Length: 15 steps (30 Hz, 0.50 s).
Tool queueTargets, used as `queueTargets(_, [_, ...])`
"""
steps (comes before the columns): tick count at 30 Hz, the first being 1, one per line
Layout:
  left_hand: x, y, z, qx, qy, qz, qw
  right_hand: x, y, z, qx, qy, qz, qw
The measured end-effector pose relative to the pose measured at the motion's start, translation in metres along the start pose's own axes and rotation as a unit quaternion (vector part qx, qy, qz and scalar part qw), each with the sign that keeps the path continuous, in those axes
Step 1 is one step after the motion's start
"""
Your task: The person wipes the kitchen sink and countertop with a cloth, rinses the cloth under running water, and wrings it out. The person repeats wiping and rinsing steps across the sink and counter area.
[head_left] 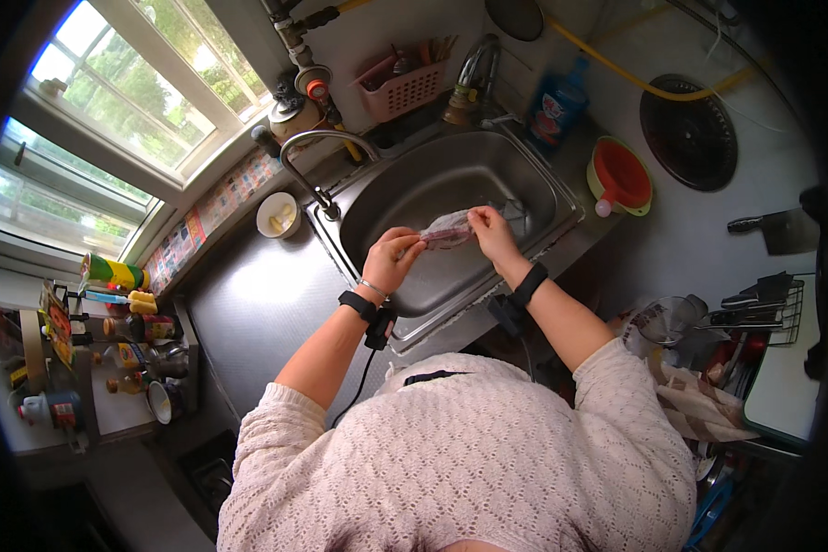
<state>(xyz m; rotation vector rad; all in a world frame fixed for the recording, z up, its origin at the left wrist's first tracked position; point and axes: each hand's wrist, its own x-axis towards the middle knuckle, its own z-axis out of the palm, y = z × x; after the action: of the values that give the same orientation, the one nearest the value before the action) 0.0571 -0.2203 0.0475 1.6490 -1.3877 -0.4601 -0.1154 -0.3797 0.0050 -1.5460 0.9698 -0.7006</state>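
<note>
A clear plastic bag with something reddish inside, perhaps meat, (448, 230) is stretched between my two hands above the steel sink (414, 193). My left hand (391, 259) pinches one end of the bag, its fingers closed. At the other end, my right hand (494, 237) grips the plastic between thumb and fingers. What exactly the bag holds is hard to make out. Behind my right hand, a greyish, see-through thing (515, 217) lies in the sink; its kind is unclear.
A curved faucet (325, 138) rises at the sink's left corner, beside a white bowl with pale pieces (278, 215). Behind the sink are a pink basket (403, 90) and a blue bottle (559, 106). A red-and-green colander (622, 175) stands right; bottles and jars (143, 354) crowd the left.
</note>
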Motion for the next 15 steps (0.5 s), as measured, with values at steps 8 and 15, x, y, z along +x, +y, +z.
queueTargets(8, [-0.002,-0.002,0.006,-0.254,0.034,-0.155,0.954,-0.008,0.002,-0.004,-0.104,-0.034,-0.014,0.994])
queueTargets(15, [0.006,-0.007,0.004,-0.094,0.122,-0.202,0.967,-0.028,-0.024,0.003,-0.175,-0.156,-0.137,0.962])
